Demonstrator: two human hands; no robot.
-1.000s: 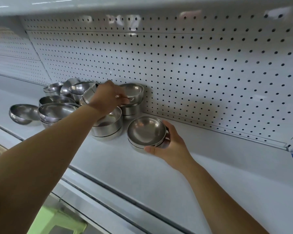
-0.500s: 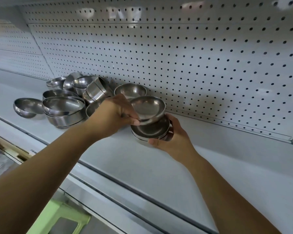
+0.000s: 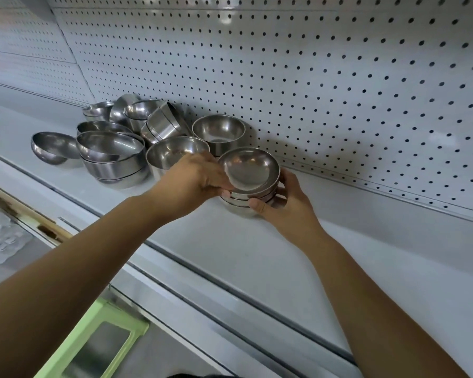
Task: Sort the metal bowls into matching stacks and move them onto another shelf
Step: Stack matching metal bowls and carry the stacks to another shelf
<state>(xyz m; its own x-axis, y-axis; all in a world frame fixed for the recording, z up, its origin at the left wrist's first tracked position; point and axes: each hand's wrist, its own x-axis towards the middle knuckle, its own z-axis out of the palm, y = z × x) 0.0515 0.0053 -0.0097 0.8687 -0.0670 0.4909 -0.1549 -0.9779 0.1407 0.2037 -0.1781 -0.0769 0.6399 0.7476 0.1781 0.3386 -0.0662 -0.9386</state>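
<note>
Our left hand (image 3: 197, 175) pinches the near-left rim of a shallow bowl (image 3: 250, 169), which sits slightly tilted on top of a short stack (image 3: 241, 207) of matching bowls on the white shelf (image 3: 230, 246). Our right hand (image 3: 287, 203) cups the stack's right side, thumb in front. To the left, deeper bowls crowd against the pegboard (image 3: 311, 77): a nested set (image 3: 115, 165), one upright bowl (image 3: 219, 132) and tipped bowls (image 3: 164, 124). A green stool (image 3: 93, 336) stands below.

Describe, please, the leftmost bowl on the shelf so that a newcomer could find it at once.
On the white shelf below the pegboard, a cluster of steel bowls sits at the left. The leftmost bowl lies alone at the outer edge, unstacked, while its neighbours are stacked.
</note>
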